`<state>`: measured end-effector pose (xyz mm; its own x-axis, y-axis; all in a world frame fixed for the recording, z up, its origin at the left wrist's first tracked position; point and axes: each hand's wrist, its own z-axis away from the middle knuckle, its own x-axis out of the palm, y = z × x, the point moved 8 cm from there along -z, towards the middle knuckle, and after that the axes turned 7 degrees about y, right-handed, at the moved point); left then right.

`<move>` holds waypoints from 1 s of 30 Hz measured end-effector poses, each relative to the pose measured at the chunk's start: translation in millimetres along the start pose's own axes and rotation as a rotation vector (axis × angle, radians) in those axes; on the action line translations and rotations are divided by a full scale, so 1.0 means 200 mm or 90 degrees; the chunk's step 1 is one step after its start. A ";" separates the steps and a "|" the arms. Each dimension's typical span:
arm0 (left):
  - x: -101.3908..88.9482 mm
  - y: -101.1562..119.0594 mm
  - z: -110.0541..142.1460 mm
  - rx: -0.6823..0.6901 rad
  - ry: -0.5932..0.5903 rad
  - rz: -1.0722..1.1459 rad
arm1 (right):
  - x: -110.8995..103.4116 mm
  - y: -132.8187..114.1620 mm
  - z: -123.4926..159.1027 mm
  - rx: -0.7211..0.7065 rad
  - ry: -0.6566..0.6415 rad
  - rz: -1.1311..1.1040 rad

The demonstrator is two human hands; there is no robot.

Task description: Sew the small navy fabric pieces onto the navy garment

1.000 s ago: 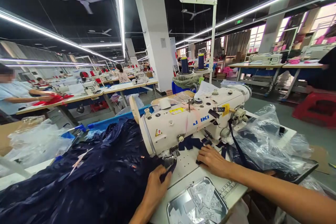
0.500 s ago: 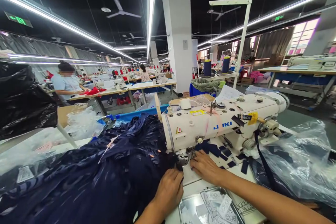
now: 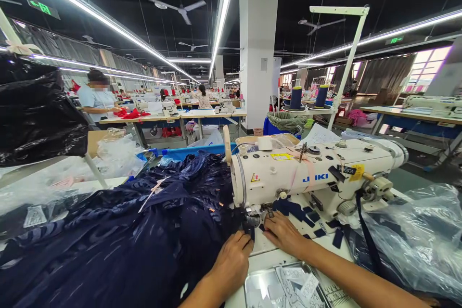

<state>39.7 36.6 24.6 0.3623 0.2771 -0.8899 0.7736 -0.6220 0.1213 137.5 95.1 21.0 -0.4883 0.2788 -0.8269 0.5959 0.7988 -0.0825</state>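
A white sewing machine (image 3: 281,178) stands in front of me, with a heap of dark navy fabric (image 3: 151,236) spread to its left. Beside the needle area, my left hand (image 3: 233,255) is closed with its fingertips on the fabric's edge. My right hand (image 3: 283,233) is on the other side of the presser foot (image 3: 252,219), fingers bent and pressed together near the machine bed. What those fingers hold, if anything, is hidden. Behind the right hand lie several small navy fabric pieces (image 3: 296,211).
A metal tray (image 3: 249,293) of printed white labels (image 3: 294,281) sits at the front edge. Clear plastic bags (image 3: 415,236) lie on the right. A black plastic bag (image 3: 39,110) hangs at left. Navy thread cones (image 3: 296,98) stand behind the machine; a person (image 3: 96,98) works farther back.
The view has turned, so the scene sits farther right in the picture. Both hands stay by the presser foot, the left fingertips slightly closer to it. A fabric scrap near the right fingers shows more.
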 end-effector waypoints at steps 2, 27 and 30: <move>0.01 0.01 0.00 0.012 -0.001 -0.024 | 0.05 0.01 -0.03 0.042 0.000 -0.019; 0.04 -0.01 -0.06 -0.025 -0.097 -0.026 | 0.19 0.03 -0.17 0.073 -0.154 -0.118; 0.03 -0.02 -0.07 -0.039 -0.096 -0.010 | 0.19 0.03 -0.15 0.083 -0.131 -0.102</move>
<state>45.6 51.6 24.8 0.2708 0.1705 -0.9474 0.8106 -0.5713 0.1289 103.7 126.8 6.3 -0.4514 0.0297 -0.8918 0.6048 0.7451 -0.2813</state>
